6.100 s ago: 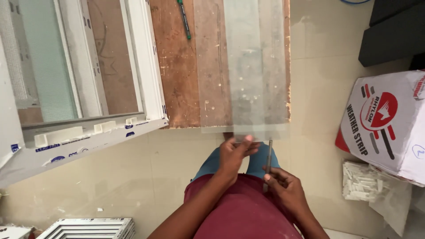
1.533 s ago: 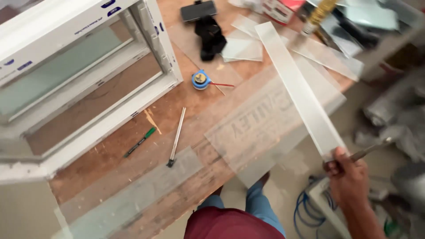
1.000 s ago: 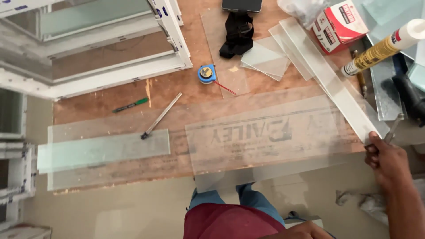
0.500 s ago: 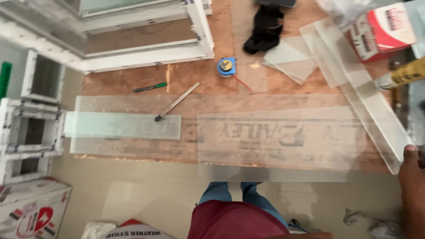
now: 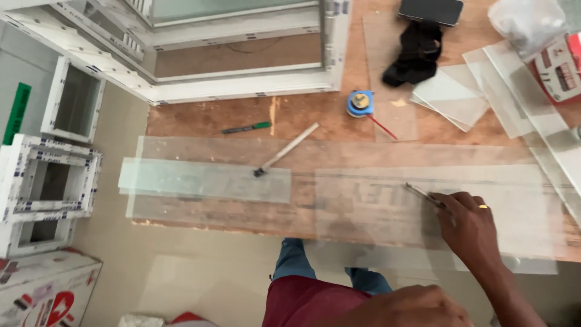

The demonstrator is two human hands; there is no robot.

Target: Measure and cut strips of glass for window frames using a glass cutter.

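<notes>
Half a second ago the right hand (image 5: 469, 233) sat at the far right edge of the bench, off the glass; now it has come in over the big pane (image 5: 436, 218) and rests on it, fingers closed around a thin metal cutter (image 5: 423, 195). The cutter's tip points up and to the left from the knuckles, touching the glass near the pane's far long edge.

That pane lies flat on the wooden bench (image 5: 206, 118), its long axis running left to right along the near edge, and its near side overhangs the bench above the person's knees. The hand stands right of the pane's middle, so most of the sheet stretches away to its left.

A narrower frosted strip (image 5: 203, 180) lies further left on the same line, well apart from the hand, with a steel rule (image 5: 284, 149) lying aslant at its right end. A green marker (image 5: 245, 128) and a blue tape measure (image 5: 360, 103) lie beyond, toward the white window frame (image 5: 242, 85).

The left hand (image 5: 405, 307) shows only as a dark back at the bottom edge, close to the body and off the glass; whether it is open or closed cannot be told. The right is plainly the nearer hand to the pane.
</notes>
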